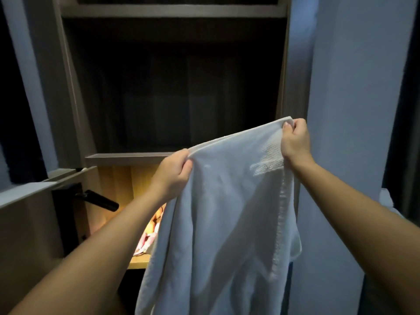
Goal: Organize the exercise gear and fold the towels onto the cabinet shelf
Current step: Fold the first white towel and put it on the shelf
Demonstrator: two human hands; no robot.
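The room is lying in dim light, and a tall cabinet (68, 87) with dark shelves is standing open in front of the person, beside a pale wall (352, 87). Under a shelf edge (127, 156) a lower compartment (120, 185) is glowing with warm light, and a pink and white item (147, 242) is lying inside it; what it is I cannot tell. A black handle-like part (100, 200) is sticking out at the left of this compartment. The person is holding a white towel (216, 212) up in the air in front of the cabinet, and it is not resting on any shelf. The left hand (175, 171) is pinching the upper hem with curled fingers and thumb. The right hand (294, 142) is gripping the same hem at a corner, a little higher, so the edge is running tilted between the two hands. The rest of the cloth is hanging down freely in soft folds, and a stitched side hem is dropping below the right hand. The towel is looking light, soft and limp. It is not supporting itself, so it will probably sag wherever nobody is holding it. For a clean fold, I think the two top corners are the best places to hold, with the hem stretched between them. Whether the left hand is sitting at a real corner I cannot tell. The fabric is not looking slippery or fragile.
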